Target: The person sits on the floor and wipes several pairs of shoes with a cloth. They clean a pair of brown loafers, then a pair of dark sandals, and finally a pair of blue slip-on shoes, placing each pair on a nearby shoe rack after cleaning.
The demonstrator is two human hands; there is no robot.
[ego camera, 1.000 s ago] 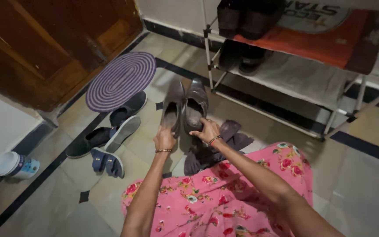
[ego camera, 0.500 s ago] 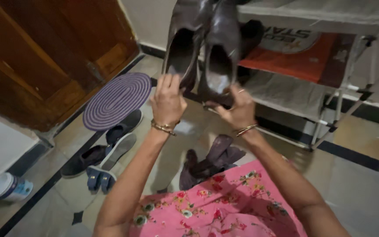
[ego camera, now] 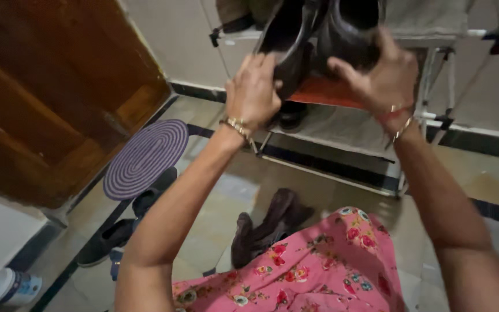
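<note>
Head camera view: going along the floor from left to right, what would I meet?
White tub → dark slippers → round purple mat → dark brown boots lying on the floor → pink floral garment.

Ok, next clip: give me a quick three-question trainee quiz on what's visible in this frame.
1. True or false: the left hand and right hand each hold one of the dark shoes raised in front of the shoe rack.
2. Multiple choice: the round purple mat lies (A) on the rack's shelf, (B) on the floor beside the wooden door, (C) on the person's lap.
3. Fill in: on the floor, just beyond the pink floral fabric, lies another pair of dark ____.

Key: 1 true; 2 B; 3 shoes.
</note>
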